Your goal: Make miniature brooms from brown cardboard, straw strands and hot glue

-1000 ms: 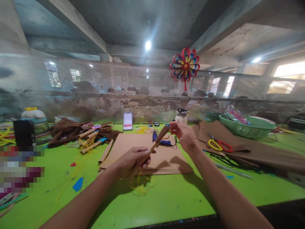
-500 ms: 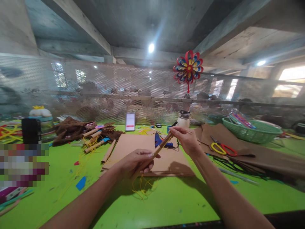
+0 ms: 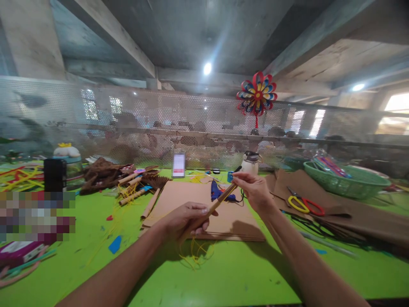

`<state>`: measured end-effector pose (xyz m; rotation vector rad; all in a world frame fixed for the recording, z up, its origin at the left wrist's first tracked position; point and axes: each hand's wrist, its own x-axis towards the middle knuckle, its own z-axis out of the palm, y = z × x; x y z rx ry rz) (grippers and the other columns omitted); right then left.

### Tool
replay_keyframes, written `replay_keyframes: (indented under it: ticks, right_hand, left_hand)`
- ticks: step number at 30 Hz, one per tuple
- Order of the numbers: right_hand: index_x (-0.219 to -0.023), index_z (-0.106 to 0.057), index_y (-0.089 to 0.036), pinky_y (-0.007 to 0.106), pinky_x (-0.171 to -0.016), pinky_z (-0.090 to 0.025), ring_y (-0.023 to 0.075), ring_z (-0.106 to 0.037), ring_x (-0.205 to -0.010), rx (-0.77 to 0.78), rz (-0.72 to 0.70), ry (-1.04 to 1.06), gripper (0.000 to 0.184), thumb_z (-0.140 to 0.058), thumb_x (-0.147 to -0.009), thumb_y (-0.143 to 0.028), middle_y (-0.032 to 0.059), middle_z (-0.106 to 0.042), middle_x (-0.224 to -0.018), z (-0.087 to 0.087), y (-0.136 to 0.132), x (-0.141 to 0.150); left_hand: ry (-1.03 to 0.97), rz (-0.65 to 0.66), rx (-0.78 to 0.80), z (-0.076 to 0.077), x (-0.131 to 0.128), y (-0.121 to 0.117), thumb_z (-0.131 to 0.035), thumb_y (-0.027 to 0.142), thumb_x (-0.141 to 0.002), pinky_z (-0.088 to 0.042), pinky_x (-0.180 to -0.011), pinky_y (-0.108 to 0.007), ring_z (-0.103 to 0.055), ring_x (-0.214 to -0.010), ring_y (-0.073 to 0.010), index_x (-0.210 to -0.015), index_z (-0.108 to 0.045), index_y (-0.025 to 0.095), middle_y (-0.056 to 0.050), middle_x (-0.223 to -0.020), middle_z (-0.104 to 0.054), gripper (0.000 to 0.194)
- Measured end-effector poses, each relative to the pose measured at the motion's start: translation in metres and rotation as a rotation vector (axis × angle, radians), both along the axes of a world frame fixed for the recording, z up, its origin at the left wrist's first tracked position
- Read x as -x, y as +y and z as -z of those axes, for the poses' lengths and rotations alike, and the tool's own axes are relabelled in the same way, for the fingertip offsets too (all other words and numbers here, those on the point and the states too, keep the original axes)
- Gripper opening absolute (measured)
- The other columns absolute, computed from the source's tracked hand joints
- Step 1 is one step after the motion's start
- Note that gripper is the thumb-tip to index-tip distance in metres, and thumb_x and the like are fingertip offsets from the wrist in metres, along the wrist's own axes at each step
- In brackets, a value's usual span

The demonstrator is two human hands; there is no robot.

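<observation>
A thin brown rolled-paper stick (image 3: 221,199) slants up and away to the right between my hands, with a yellow thread along it. My left hand (image 3: 190,218) is closed around its lower part, thumb on top. At the upper end, my right hand (image 3: 254,189) pinches the tip between thumb and fingers; exactly what lies under the fingertips is hidden. Loose yellow thread (image 3: 194,256) dangles below my left hand. Beneath the stick are stacked brown card sheets (image 3: 179,196), and a blue glue gun (image 3: 215,192) lies on them just behind it.
Left: paper rolls (image 3: 132,196) tangled with yellow thread, dark brown crumpled material (image 3: 102,175), a black phone (image 3: 55,175). Right: scissors (image 3: 305,205) on brown paper (image 3: 335,200), a green basket (image 3: 348,183). Behind: a lit phone (image 3: 178,165), a white jar (image 3: 250,163), a perforated screen (image 3: 204,111).
The whole view has shifted slightly, so everything appears a little farther right and lower. Both hands keep nearly the same grip on the stick.
</observation>
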<state>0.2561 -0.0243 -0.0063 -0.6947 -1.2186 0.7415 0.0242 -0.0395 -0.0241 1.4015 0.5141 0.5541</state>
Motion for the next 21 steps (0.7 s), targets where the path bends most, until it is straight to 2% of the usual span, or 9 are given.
replay_keyframes:
  ticks: [3, 8, 12, 16, 19, 21]
  right_hand:
    - [-0.079, -0.070, -0.017, 0.030, -0.059, -0.050, 0.0162, -0.062, -0.064, 0.006, -0.003, -0.001, 0.025, -0.076, -0.061, -0.032, 0.0029, -0.068, -0.067, 0.002, 0.003, 0.000]
    - [-0.094, -0.065, -0.015, 0.029, -0.057, -0.051, 0.0156, -0.062, -0.062, 0.088, -0.102, 0.061, 0.040, -0.065, -0.071, -0.049, 0.0037, -0.067, -0.071, 0.000, 0.005, 0.001]
    - [-0.086, -0.064, -0.013, 0.026, -0.053, -0.048, 0.0147, -0.062, -0.058, 0.227, -0.156, 0.079, 0.048, -0.058, -0.073, -0.059, 0.0063, -0.066, -0.069, 0.008, 0.006, 0.013]
    - [-0.077, -0.063, -0.011, 0.024, -0.051, -0.046, 0.0119, -0.058, -0.052, 0.350, -0.301, -0.148, 0.054, -0.051, -0.075, -0.064, 0.0068, -0.064, -0.065, 0.031, 0.000, 0.043]
    - [-0.070, -0.062, -0.012, 0.025, -0.057, -0.046, 0.0122, -0.058, -0.059, 0.275, -0.378, -0.404, 0.056, -0.044, -0.078, -0.065, 0.0054, -0.063, -0.068, 0.043, -0.013, 0.070]
    - [-0.072, -0.060, -0.013, 0.024, -0.057, -0.046, 0.0117, -0.056, -0.059, 0.241, -0.399, -0.477, 0.052, -0.049, -0.075, -0.064, 0.0027, -0.061, -0.068, 0.046, -0.023, 0.084]
  left_hand:
    - [-0.009, 0.006, 0.015, 0.001, 0.000, 0.001, -0.056, 0.033, -0.082, -0.033, -0.041, -0.019, -0.049, -0.046, -0.0080, -0.094, -0.062, 0.012, -0.004, -0.065, -0.060, 0.025]
    - [-0.057, -0.023, 0.008, 0.000, 0.000, 0.001, -0.055, 0.032, -0.083, -0.035, -0.044, -0.019, -0.050, -0.047, -0.0086, -0.092, -0.060, 0.013, -0.005, -0.065, -0.061, 0.022]
    - [-0.182, -0.105, 0.027, 0.000, -0.002, 0.004, -0.050, 0.031, -0.086, -0.038, -0.047, -0.020, -0.052, -0.049, -0.0092, -0.091, -0.058, 0.013, -0.006, -0.068, -0.063, 0.021]
    - [-0.314, -0.338, 0.020, -0.001, -0.004, 0.009, -0.053, 0.027, -0.085, -0.046, -0.061, -0.025, -0.059, -0.064, -0.0138, -0.093, -0.058, 0.012, -0.009, -0.079, -0.066, 0.019]
    - [-0.363, -0.452, -0.002, 0.000, -0.006, 0.012, -0.053, 0.029, -0.084, -0.049, -0.064, -0.029, -0.061, -0.067, -0.0166, -0.094, -0.057, 0.012, -0.012, -0.087, -0.068, 0.020]
    - [-0.352, -0.489, -0.016, 0.001, -0.008, 0.013, -0.053, 0.031, -0.084, -0.049, -0.063, -0.030, -0.062, -0.069, -0.0184, -0.093, -0.056, 0.012, -0.013, -0.091, -0.068, 0.021]
